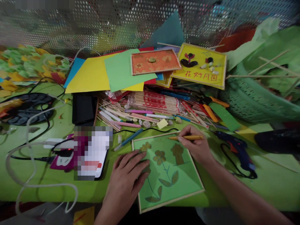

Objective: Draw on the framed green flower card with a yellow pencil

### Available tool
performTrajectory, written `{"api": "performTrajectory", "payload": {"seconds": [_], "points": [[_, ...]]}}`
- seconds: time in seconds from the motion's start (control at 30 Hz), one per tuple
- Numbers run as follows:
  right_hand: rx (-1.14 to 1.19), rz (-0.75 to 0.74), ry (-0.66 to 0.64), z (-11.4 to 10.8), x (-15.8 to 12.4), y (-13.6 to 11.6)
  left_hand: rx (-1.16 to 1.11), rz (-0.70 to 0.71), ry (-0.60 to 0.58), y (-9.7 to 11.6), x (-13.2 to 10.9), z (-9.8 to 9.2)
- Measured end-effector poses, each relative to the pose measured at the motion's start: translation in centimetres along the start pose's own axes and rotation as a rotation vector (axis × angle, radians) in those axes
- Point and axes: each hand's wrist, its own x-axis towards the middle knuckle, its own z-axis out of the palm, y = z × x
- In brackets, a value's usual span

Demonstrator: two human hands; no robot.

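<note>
A green card picture (180, 184) with a border of thin wooden sticks lies on the table in front of me. Brown-toned flowers, leaves and a tree shape are on it, with drawn stems. My left hand (128, 173) rests flat on its left side, fingers spread over part of a flower. In my right hand (193, 143) is a yellow-brown pen (192, 137), held between thumb and fingers near the upper edge of the card. The pen's tip points left, at or just above the green surface; I cannot tell whether it touches.
A glue gun (236, 148) lies to the right, beside a green basket (262, 97). Behind the card are skewers (154, 101), pens, coloured paper (93, 73) and framed pictures (199, 67). To the left are a phone (103, 162), white cable (29, 150) and black palette tray (35, 115).
</note>
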Motion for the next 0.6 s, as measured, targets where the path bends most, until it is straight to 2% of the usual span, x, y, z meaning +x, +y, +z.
{"api": "performTrajectory", "payload": {"seconds": [0.13, 0.27, 0.37, 0.47, 0.6], "points": [[0.039, -0.002, 0.011, 0.2, -0.1, 1.0, 0.098, 0.137, 0.088, -1.0, 0.2, 0.3], [0.088, 0.007, 0.028, 0.8, 0.1, 2.1, 0.244, 0.308, 0.181, -2.8, 0.3, 1.5], [0.102, 0.001, 0.026, 1.0, 0.1, 2.3, 0.31, 0.33, 0.197, -3.6, 0.0, 2.5], [0.113, 0.015, 0.02, 1.1, 0.1, 2.2, 0.307, 0.253, 0.254, -4.0, -0.2, 3.1], [0.128, 0.039, 0.013, 1.2, 0.2, 2.2, 0.334, 0.385, 0.304, -4.5, 0.1, 3.0]]}}
